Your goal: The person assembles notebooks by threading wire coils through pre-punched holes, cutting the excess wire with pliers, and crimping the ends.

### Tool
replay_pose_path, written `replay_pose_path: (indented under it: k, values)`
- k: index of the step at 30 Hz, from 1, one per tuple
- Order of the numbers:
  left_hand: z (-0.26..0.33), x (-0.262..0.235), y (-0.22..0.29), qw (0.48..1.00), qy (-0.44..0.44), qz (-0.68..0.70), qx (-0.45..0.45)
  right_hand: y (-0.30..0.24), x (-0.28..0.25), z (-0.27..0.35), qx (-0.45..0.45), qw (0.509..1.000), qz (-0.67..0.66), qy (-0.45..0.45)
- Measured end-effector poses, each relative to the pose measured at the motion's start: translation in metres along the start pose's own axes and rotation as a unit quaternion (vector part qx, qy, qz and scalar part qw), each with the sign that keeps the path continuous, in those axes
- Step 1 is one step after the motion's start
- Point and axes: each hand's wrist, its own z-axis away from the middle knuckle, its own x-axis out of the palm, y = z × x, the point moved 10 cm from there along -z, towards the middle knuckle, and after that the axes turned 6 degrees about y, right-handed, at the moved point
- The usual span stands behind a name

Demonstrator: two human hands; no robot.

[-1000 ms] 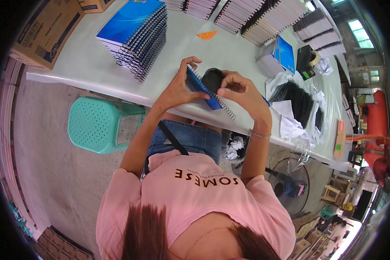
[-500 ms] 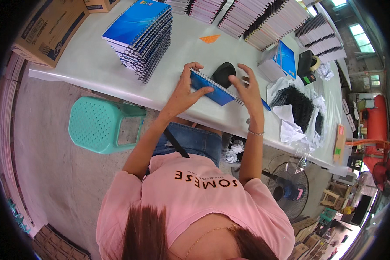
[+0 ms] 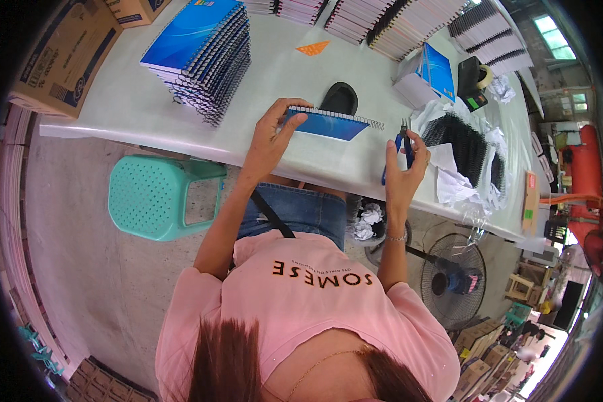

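Observation:
My left hand (image 3: 273,137) grips a blue-covered spiral notebook (image 3: 329,126) by its left end, thumb in front and fingers behind. The notebook is tilted on edge above the table, its coil along the top. A loose length of coil (image 3: 378,124) sticks out past its right end. In my right hand (image 3: 407,161), apart from the notebook, is a pair of cutting pliers (image 3: 401,141) with blue handles, jaws pointing up. A black rounded object (image 3: 340,98) lies on the table just behind the notebook; I cannot tell its kind.
A stack of blue spiral notebooks (image 3: 204,60) stands at left, beside cardboard boxes (image 3: 63,57). Bound stacks (image 3: 409,30) line the back. Black coils (image 3: 457,147) lie among crumpled paper (image 3: 454,186) at right, near a tape dispenser (image 3: 472,84). A green stool (image 3: 147,197) stands below.
My right hand has left the coil and moved right and down, taking up the pliers. The notebook has turned more level in my left hand, its coil end now showing past the edge.

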Motion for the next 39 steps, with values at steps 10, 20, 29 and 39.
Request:
replay_pose_path:
  k: [10, 20, 29, 39]
  values:
    - [0.004, 0.002, 0.008, 0.999, -0.027, -0.021, -0.020, -0.112, 0.056, 0.058, -0.126, 0.975, -0.128, -0.129]
    - [0.006, -0.003, 0.007, 0.999, -0.019, -0.020, -0.019, -0.113, 0.080, 0.067, -0.132, 0.978, -0.108, -0.120]
    - [0.009, -0.004, 0.006, 0.999, 0.003, -0.047, 0.003, -0.115, 0.079, 0.071, -0.132, 0.979, -0.098, -0.123]
    - [0.019, -0.003, 0.030, 0.986, 0.063, -0.132, 0.075, -0.094, 0.114, 0.095, 0.402, 0.606, -0.537, -0.428]
